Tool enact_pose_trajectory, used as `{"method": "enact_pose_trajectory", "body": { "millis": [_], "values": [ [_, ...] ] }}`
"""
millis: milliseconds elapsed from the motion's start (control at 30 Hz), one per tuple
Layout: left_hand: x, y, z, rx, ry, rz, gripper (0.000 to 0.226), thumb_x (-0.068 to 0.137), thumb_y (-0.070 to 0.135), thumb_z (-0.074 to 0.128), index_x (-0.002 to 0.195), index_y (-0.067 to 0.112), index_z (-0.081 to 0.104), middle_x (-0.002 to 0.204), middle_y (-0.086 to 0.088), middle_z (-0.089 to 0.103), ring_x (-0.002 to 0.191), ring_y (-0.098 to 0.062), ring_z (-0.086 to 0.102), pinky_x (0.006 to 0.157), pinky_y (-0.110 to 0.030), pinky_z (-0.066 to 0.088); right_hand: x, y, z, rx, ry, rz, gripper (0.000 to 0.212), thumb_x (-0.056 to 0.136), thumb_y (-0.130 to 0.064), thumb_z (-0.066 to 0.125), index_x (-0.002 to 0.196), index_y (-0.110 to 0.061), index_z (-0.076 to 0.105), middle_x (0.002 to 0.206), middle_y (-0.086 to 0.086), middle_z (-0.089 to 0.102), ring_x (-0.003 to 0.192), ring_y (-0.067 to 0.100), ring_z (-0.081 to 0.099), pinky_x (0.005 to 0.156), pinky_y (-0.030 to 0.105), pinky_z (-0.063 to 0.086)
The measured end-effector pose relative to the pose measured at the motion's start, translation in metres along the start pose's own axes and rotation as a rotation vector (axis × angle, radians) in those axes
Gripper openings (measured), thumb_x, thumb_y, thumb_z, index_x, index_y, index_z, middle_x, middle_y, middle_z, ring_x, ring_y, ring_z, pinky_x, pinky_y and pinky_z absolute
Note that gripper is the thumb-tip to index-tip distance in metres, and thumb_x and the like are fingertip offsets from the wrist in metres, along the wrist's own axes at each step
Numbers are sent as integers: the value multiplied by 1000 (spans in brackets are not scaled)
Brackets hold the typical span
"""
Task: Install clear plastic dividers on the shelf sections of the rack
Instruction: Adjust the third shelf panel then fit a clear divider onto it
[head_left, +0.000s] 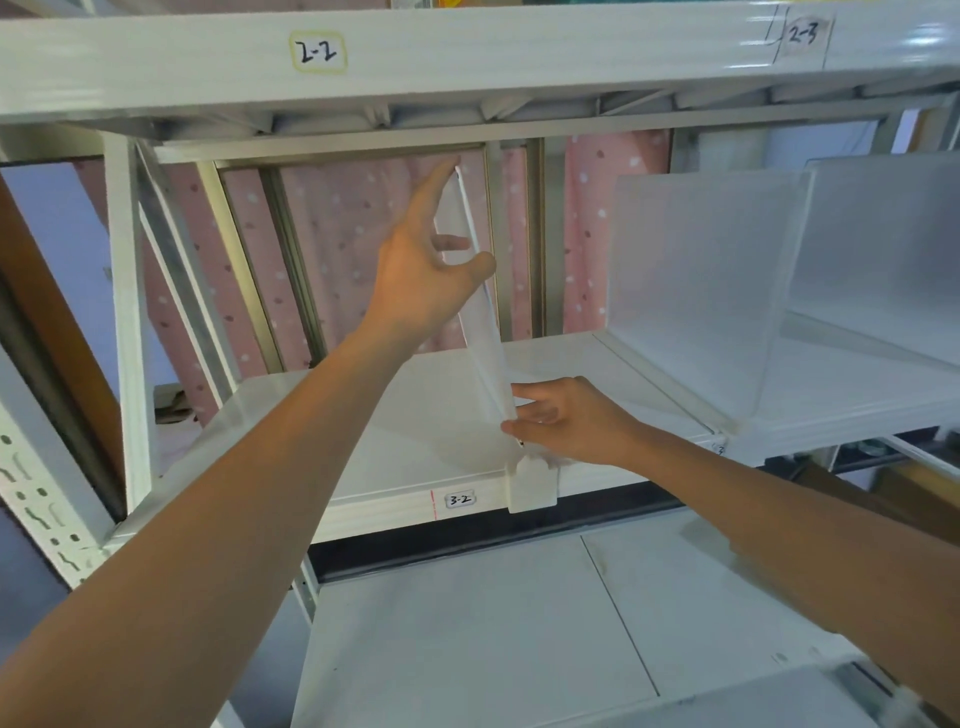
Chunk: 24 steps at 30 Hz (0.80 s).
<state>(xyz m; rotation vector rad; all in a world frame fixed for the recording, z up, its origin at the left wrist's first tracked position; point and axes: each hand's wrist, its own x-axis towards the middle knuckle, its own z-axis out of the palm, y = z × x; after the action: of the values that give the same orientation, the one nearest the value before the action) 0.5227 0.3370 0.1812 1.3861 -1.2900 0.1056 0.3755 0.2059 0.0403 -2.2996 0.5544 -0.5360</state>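
Note:
A clear plastic divider stands nearly edge-on on the white shelf labelled 3-2. It leans slightly, its top toward the left. My left hand grips the divider's upper part, thumb on the near side and fingers reaching up along its top edge. My right hand pinches its lower front corner at the shelf's front lip. A white clip hangs over the front lip just below that corner.
Two more clear dividers stand upright on the shelf to the right. The beam above carries labels 2-2 and 2-3. A perforated rack post stands at the left. A lower white shelf lies beneath. Pink dotted curtain hangs behind.

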Motion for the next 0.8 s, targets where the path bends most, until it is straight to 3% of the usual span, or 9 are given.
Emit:
{"method": "enact_pose_trajectory", "body": {
  "millis": [200,333,667,800],
  "values": [
    [-1,5,10,13,-24,22,89,84,18,77,156,47,32,161,19,31,105,4,63,72,-30,64,-6,8,-7,-10,-1,-2,63,84,-53,76,142,-38,57,116,-11,75,107,7,71,109,41,47],
    [-1,9,13,18,-39,40,90,83,19,77,155,47,32,158,23,32,103,4,64,76,-31,63,-12,7,-8,5,1,-22,60,87,-48,77,142,-36,58,114,-11,76,107,5,71,109,35,47],
    [-1,3,13,59,-60,60,92,84,18,79,156,48,30,163,18,29,100,13,61,67,-25,63,-12,10,-2,-3,4,-31,61,85,-51,76,142,-39,57,117,-7,76,104,6,72,105,37,51],
    [-1,2,13,62,-58,80,91,83,21,78,157,45,30,163,19,29,101,14,60,70,-24,62,-12,10,0,-23,14,-60,62,83,-53,74,142,-37,58,116,-6,76,106,6,71,104,38,52]
  ]
}}
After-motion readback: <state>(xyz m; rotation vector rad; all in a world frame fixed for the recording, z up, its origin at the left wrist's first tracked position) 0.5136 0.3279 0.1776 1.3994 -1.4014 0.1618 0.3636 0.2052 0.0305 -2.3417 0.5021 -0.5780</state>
